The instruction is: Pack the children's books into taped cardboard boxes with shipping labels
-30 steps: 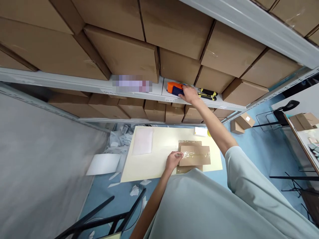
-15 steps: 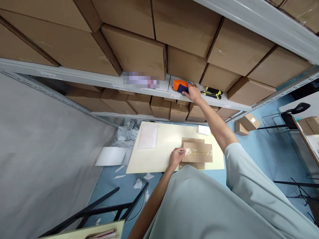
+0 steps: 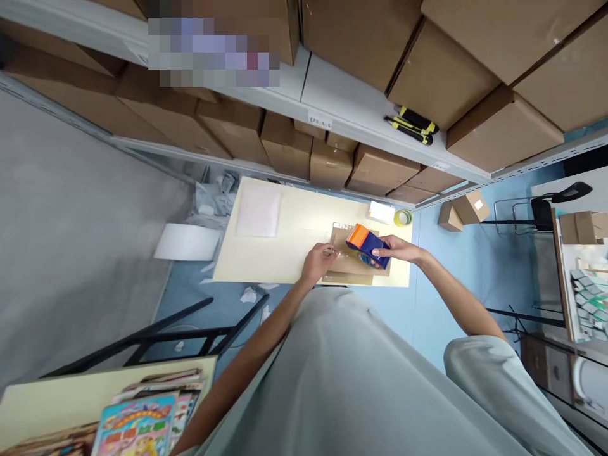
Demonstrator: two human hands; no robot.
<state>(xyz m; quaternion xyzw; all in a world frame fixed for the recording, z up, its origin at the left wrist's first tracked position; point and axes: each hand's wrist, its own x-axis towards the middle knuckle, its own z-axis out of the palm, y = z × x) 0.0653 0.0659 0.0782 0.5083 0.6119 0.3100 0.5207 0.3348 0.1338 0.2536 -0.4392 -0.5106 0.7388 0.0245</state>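
My right hand is closed around a blue and orange tape dispenser, holding it tilted above a flat cardboard package on the cream tabletop. Shiny clear tape shows on the package. At the package's left edge, my left hand is closed, thumb and fingers pinched together. What lies between those fingertips is too small to make out.
A white box and a tape roll stand at the table's back right. Yellow-black utility knives lie on the shelf overhead, with cardboard boxes below. Picture books lie on a lower-left table.
My right hand has brought the tape dispenser down from the shelf to above the cardboard package. My left hand stays at the package's left edge. The view has tilted downward.
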